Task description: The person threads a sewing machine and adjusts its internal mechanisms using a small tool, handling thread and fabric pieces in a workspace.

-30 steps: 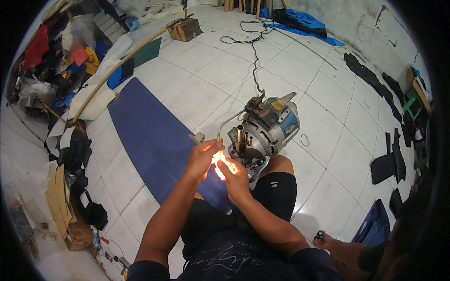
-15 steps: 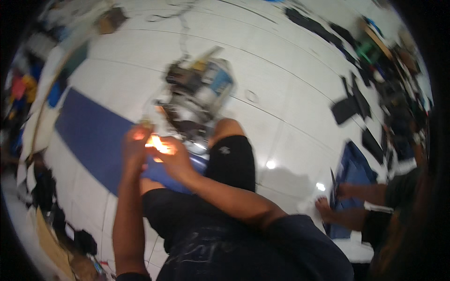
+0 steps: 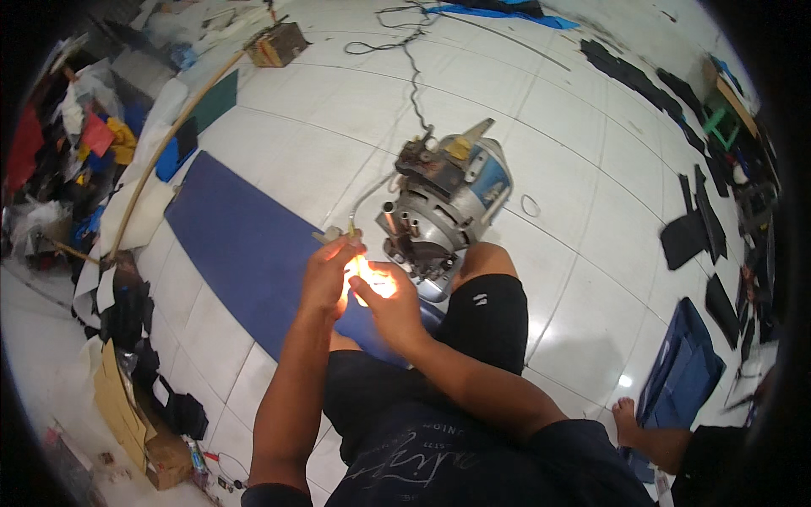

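Left hand (image 3: 328, 272) grips glowing lamp (image 3: 361, 272), apparently steadying it on its gooseneck (image 3: 369, 193); right hand (image 3: 393, 302) alongside, can't tell its hold.

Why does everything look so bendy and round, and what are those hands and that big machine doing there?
There's no robot here. A camera on a person's head looks down, and its wide, round lens bends straight lines. You see the person's own left hand and right hand close together around a very bright glow. The glare hides exactly what the fingers hold. Just beyond them, the silver-and-blue machine, with a black cord, sits on the white tiled floor. A long dark blue sheet lies on the floor, partly under the hands. At the lower right is somebody else's bare foot.
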A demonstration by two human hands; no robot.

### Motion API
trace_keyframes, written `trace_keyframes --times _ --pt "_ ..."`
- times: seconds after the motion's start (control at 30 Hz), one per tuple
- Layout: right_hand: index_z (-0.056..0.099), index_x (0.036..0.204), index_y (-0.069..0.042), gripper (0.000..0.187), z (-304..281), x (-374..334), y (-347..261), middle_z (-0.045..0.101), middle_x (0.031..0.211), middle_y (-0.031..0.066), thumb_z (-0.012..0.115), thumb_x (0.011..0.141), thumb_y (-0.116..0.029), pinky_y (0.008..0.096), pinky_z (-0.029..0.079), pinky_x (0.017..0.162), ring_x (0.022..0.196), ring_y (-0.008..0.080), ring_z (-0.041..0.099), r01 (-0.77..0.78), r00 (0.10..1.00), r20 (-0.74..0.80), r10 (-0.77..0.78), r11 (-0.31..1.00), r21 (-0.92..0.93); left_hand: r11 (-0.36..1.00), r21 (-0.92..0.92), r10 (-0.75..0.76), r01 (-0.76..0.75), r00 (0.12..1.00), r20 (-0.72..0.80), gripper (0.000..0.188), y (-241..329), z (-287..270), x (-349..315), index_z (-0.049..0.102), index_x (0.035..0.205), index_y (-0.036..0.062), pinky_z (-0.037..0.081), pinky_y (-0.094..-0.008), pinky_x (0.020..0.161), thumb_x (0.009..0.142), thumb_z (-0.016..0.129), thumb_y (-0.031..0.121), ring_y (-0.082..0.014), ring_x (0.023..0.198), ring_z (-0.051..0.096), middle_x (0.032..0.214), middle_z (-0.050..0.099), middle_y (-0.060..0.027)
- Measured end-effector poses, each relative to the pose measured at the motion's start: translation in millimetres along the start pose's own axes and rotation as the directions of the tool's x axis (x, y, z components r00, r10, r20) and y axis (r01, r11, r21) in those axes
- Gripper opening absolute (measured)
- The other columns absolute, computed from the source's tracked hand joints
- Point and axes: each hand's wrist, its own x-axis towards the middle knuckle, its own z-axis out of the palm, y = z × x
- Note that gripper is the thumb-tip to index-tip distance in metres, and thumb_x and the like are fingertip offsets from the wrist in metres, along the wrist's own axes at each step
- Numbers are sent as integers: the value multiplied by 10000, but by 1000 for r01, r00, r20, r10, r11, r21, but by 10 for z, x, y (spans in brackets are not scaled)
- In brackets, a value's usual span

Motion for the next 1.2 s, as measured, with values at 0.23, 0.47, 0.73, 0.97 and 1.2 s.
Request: trace_keyframes --times 0.23,0.47,0.73,0.97,1.2 --pt "587 1129 -2 401 4 -67 -251 621 1010 68 751 851 -238 249 488 702 843 104 580 -91 996 18 91 996 -26 995 -43 -93 94 995 19 344 145 -3 -24 653 1066 -18 429 -301 811 869 709 258 -164 895 552 927 621 -54" --pt "600 1129 -58 326 -79 -6 70 609 949 6 649 926 -309 219 437 615 771 66 546 -51 999 -4 51 998 -30 995 23 -96 96 995 35 348 199 -74 47 661 976 -5 435 -299 785 856 718 316 -152 869 548 888 613 -51" --pt "563 1160 -83 229 -130 44 39 600 909 4 525 1002 -245 224 427 571 727 59 547 -155 987 47 153 987 37 981 147 -134 124 989 57 317 355 -116 65 660 919 16 442 -304 769 842 705 320 -161 851 543 880 609 -52" --pt "552 1157 -86 224 -39 231 33 570 1011 16 504 1011 -248 236 456 645 808 74 553 -124 990 87 115 987 100 993 41 -113 109 986 125 200 333 -133 109 653 966 0 500 -305 694 865 662 172 -163 786 606 869 645 -66" --pt "541 1116 -112 212 86 369 -5 553 1032 4 504 1010 -292 269 430 830 952 108 517 -151 983 145 113 947 283 993 98 -86 72 985 148 238 371 -90 81 663 993 14 495 -298 703 876 655 221 -157 799 604 890 650 -61"
